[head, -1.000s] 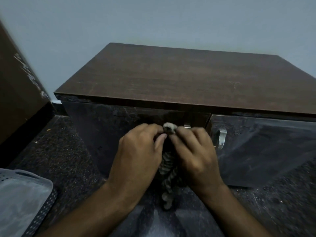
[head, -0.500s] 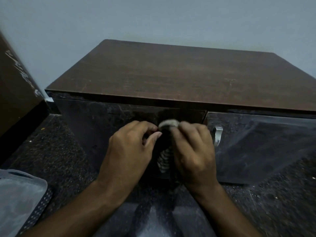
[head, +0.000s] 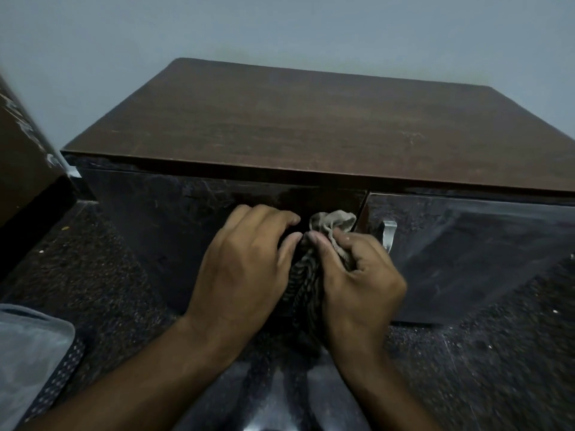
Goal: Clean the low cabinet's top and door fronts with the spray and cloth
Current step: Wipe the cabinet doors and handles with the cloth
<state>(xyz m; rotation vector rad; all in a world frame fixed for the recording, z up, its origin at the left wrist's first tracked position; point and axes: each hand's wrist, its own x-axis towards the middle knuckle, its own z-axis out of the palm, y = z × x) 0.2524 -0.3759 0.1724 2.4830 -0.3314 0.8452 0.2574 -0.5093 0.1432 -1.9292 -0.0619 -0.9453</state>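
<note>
The low cabinet has a brown wooden top [head: 326, 126] and two glossy dark door fronts, left [head: 149, 225] and right [head: 485, 250]. A striped grey-brown cloth [head: 333, 222] is bunched against the right edge of the left door, where that door's handle is hidden under it. My right hand [head: 357, 275] grips the cloth in curled fingers. My left hand [head: 245, 265] presses beside it, thumb and fingertips touching the cloth's hanging part. The right door's metal handle [head: 389, 234] shows just right of my right hand. No spray bottle is in view.
A grey plastic basket [head: 28, 353] sits on the dark speckled floor [head: 102, 287] at the lower left. A brown wooden panel [head: 21, 163] stands at the left edge. A pale wall [head: 280, 29] rises behind the cabinet.
My right hand has shifted its hold, so more of the cloth's top bunch now shows above its fingers. Both hands stay at the door seam.
</note>
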